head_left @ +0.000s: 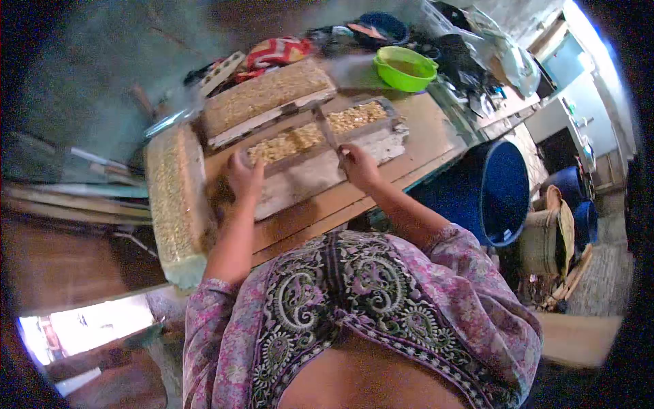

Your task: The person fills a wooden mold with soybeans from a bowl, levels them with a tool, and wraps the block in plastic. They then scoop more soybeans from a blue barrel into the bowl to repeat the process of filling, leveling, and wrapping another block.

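In front of me on the table is a long pale block-shaped tray [300, 187], filled along its top with yellowish, nut-like pieces [289, 142]. My left hand [246, 178] is wrapped around the tray's near left end, with the thumb at its front edge. With closed fingers, my right hand [359, 168] grips what looks like a knife [325, 126]. Its narrow grey blade slants across the top of the tray, between two stretches of the pieces. The handle is hidden in my fingers.
A similar filled block [269, 99] lies behind, and another long one [174, 191] stands at the left. A green bowl [407, 70] sits at the back right of the wooden table [429, 126]. Past the right edge is a large blue barrel [505, 194].
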The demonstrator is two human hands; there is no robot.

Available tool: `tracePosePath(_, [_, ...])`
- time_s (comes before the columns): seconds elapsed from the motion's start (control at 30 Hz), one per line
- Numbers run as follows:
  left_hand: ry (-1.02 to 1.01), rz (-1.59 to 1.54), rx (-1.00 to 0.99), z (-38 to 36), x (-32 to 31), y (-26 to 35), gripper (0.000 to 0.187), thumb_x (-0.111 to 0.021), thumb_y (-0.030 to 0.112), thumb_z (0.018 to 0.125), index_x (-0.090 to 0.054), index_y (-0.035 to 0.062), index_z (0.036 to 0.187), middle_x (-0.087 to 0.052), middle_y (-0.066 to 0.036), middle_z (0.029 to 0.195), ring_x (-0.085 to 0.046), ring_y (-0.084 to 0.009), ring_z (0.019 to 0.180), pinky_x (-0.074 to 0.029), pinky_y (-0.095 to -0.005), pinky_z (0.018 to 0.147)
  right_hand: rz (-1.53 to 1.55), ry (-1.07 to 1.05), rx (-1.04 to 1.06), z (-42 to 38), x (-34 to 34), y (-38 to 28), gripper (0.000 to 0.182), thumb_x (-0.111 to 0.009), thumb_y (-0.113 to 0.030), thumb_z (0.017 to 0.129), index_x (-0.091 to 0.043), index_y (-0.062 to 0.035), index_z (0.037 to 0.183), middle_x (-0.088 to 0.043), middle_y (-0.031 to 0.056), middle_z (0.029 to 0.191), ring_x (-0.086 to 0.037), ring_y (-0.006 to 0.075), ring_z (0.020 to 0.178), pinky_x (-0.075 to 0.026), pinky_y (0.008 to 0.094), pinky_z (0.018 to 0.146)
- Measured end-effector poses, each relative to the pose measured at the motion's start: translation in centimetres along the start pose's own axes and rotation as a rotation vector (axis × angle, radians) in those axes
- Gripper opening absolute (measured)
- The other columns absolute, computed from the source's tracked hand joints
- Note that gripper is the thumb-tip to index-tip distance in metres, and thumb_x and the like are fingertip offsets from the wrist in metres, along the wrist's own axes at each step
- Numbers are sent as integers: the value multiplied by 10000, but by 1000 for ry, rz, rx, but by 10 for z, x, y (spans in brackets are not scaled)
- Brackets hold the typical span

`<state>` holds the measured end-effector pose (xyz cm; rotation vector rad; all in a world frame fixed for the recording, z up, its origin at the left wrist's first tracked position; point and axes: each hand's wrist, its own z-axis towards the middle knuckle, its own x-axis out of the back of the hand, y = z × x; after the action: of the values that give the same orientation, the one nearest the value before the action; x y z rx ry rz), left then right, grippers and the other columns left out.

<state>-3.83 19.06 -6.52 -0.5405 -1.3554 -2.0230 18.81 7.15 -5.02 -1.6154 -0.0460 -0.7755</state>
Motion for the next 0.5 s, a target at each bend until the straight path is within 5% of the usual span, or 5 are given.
tracePosePath(0.1, [-35, 86, -83, -1, -14, -12, 567, -533, 337, 692, -399, 48, 1162, -422, -171, 1166, -379, -311, 1086, -271, -382, 929, -118, 222, 62, 56, 64, 75, 225, -519, -95, 764, -517, -68, 987, -587, 78, 668, -525, 150, 524, -400, 273, 447])
tracePosePath(0.17, [-63, 320, -105, -4, -26, -19, 572, -461, 376, 741, -354, 67, 1210, -325, -144, 1259, -279, -306, 1166, -191, -456, 957, -228, 349, 15, 90, 110, 122, 236, -517, -72, 740, -529, -81, 976, -602, 111, 731, -560, 203, 576, -428, 315, 511])
tracePosePath(0.33, [-211, 632, 19, -9, -14, 16, 540, -374, 391, 792, -328, 92, 1239, -231, -92, 1325, -181, -300, 1219, -125, -560, 933, -565, 261, -279, 96, 172, 132, 277, -495, -100, 738, -539, -99, 1012, -592, 182, 812, -576, 319, 749, -446, 383, 630])
tracePosePath(0.5, [-263, 789, 30, -10, -14, 42, 546, -340, 407, 810, -290, 102, 1261, -196, -84, 1343, -152, -291, 1237, -114, -572, 929, -783, 17, -223, 128, 175, 133, 354, -434, -248, 781, -478, -144, 1116, -534, 192, 999, -534, 313, 894, -424, 376, 751])
